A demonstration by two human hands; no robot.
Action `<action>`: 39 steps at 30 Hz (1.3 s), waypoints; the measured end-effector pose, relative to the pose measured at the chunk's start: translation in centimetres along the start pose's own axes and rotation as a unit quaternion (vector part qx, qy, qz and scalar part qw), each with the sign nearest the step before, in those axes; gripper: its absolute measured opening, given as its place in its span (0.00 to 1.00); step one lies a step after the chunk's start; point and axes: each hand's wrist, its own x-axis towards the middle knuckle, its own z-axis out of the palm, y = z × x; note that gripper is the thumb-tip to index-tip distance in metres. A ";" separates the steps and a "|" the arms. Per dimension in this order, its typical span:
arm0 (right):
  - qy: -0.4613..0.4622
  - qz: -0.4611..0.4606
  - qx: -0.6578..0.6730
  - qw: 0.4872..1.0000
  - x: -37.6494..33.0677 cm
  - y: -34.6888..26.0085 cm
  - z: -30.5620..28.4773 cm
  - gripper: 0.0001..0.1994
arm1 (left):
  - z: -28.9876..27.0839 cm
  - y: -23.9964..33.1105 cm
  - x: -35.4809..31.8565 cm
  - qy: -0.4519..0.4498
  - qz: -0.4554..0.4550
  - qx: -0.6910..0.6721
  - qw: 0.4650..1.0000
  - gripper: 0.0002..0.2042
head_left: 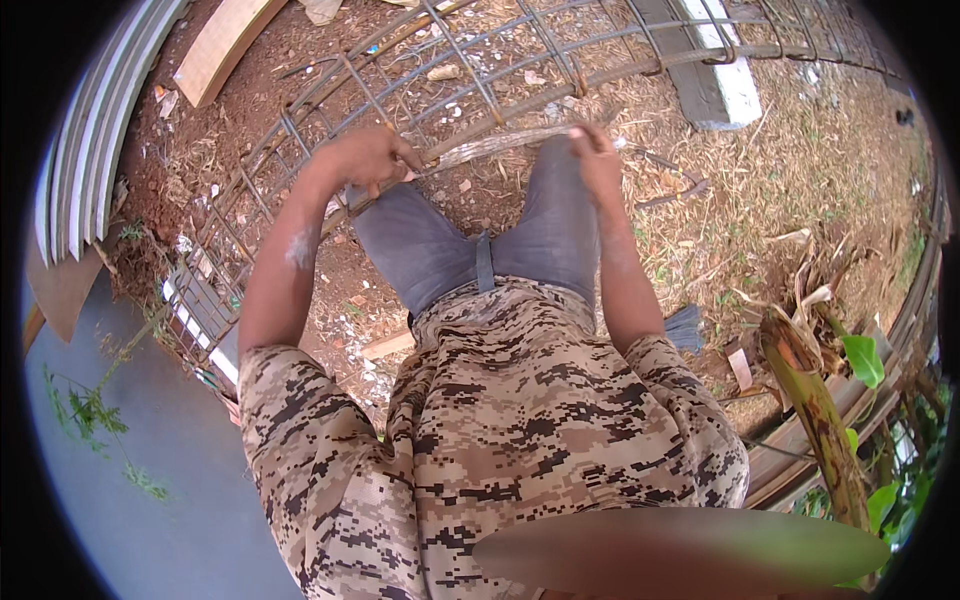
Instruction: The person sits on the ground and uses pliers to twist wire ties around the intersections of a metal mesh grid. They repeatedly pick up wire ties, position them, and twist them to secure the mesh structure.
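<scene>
In the head view the person bends over a long cage of steel bars (520,60) lying on red earth strewn with dry straw, knees in grey trousers (500,240) pressed up against it. The left hand (365,160) is closed into a fist around something thin at the near bar of the cage, likely a short tool or a bit of tie wire, though it is too small to tell which; the grip sits right at a crossing of bars, which suits twisting a tie there. The right hand (597,160) rests further along the same near bar (500,145), fingers curled down over it and pinching it, apparently to steady the bar while the other hand works. The two hands are set apart with the knees between them. A camouflage shirt (500,420) fills the lower middle. To the left lie curved grey sheets (85,170) and a wooden plank (225,45); a pale concrete block (725,85) stands beyond the cage at upper right, and a cut banana stalk (815,420) with green leaves leans at lower right
</scene>
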 end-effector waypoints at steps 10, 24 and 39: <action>0.335 0.322 -0.409 0.785 8.3 11.8 -23.7 0.30 | 4.3 -2.2 0.4 0.161 0.032 -0.275 0.947 0.20; 0.226 0.249 0.042 0.941 1.4 5.2 -30.1 0.08 | 9.1 -3.5 6.9 0.273 0.037 -0.460 0.844 0.30; -0.121 0.256 0.207 0.936 -9.7 -11.1 -13.1 0.23 | 8.6 -1.2 13.0 0.184 0.058 -0.420 0.887 0.30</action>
